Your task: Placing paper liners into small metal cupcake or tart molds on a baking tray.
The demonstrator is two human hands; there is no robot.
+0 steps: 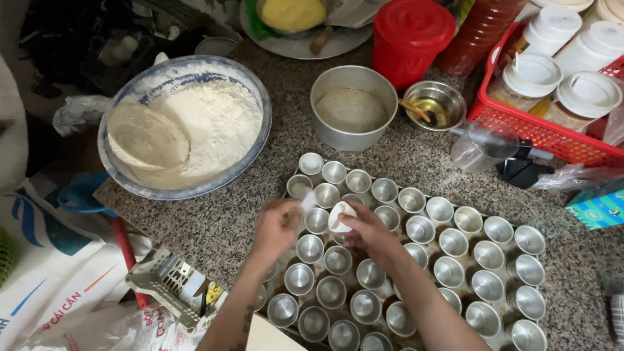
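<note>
Two bowls (184, 123), two hands (276, 227).

Just beneath our fingers (356, 224) we see shiny metal cups (420, 229); beyond them, the worktop (416, 156) looks speckled polished stone, and a glossy red plastic basket (520, 123).

We are seeing a white sack (58, 286) with blue and orange print lying at lower left, a teal box (597, 207) sitting at the right edge, and white-lidded jars (530, 81) standing upper right.
</note>
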